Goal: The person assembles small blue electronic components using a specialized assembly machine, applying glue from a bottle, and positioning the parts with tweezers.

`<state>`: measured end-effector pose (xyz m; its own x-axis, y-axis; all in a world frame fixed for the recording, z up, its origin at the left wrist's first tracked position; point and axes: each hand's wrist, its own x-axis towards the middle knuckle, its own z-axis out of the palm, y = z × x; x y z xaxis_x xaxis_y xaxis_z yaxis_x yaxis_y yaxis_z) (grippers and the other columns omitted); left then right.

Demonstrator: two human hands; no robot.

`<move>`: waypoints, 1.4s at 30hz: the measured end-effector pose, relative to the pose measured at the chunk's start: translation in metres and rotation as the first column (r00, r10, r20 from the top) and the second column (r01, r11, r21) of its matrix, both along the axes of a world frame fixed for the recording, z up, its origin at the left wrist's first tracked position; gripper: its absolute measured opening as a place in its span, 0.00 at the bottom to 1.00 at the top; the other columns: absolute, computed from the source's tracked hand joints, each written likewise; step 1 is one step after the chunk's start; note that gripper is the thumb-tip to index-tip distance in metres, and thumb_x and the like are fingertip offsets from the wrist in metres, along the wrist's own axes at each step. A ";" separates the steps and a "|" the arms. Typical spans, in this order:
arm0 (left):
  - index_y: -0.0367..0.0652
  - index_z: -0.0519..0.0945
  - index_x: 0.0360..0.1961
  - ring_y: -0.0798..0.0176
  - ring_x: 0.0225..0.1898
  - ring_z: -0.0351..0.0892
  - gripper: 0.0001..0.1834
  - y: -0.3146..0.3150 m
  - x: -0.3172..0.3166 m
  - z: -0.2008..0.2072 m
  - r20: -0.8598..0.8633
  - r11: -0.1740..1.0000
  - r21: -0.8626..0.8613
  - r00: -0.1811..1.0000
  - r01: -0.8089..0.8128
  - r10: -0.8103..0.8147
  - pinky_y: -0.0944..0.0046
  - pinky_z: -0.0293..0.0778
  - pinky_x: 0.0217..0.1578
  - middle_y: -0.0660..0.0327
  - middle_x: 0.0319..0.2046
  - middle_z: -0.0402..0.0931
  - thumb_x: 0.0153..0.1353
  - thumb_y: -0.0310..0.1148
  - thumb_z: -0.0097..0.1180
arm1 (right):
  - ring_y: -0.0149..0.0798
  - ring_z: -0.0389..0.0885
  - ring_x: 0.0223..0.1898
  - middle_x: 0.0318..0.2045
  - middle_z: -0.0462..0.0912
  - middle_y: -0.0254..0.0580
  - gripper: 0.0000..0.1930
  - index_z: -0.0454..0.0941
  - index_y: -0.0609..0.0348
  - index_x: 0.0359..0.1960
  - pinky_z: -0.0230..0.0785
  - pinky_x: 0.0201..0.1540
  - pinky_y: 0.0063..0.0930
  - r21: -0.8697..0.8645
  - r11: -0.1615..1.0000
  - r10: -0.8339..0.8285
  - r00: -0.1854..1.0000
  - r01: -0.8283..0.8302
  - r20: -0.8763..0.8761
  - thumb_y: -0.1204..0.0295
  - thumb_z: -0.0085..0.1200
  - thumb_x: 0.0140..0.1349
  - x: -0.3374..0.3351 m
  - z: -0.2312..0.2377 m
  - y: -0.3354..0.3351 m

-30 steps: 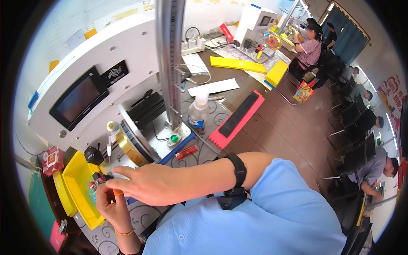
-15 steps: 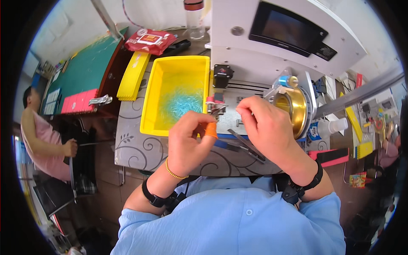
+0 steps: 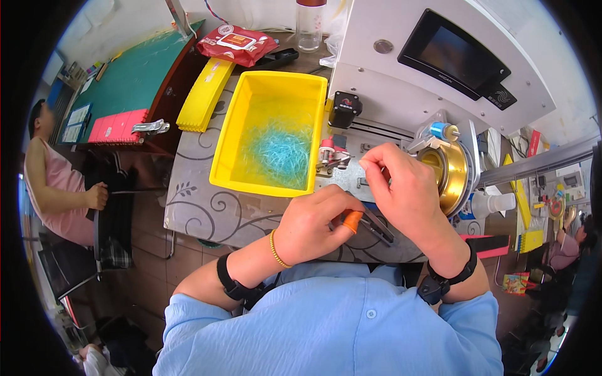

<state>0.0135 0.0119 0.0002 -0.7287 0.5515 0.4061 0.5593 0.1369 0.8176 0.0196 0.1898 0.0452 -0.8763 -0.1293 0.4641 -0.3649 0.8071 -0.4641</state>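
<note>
Strands (image 3: 279, 150) of pale blue lie heaped in a yellow bin (image 3: 251, 103) on the bench (image 3: 194, 210), just left of the red-and-metal clamp (image 3: 332, 155). The left hand (image 3: 316, 225), an orange finger cot (image 3: 352, 220) on one digit, curls in front of the clamp, its grip impossible to tell. Near the gold wheel (image 3: 456, 178), the right hand (image 3: 404, 188) bends thumb and forefinger toward each other; I cannot tell whether they pinch anything.
</note>
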 end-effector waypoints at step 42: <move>0.44 0.73 0.56 0.75 0.27 0.76 0.18 0.058 -0.017 -0.014 0.747 0.879 0.476 0.525 0.003 -0.407 0.76 0.69 0.28 0.63 0.38 0.79 0.70 0.40 0.48 | 0.44 0.75 0.53 0.33 0.80 0.37 0.04 0.79 0.56 0.27 0.60 0.57 0.44 0.471 0.882 0.060 0.990 0.007 -0.128 0.75 0.61 0.50 0.006 0.063 0.037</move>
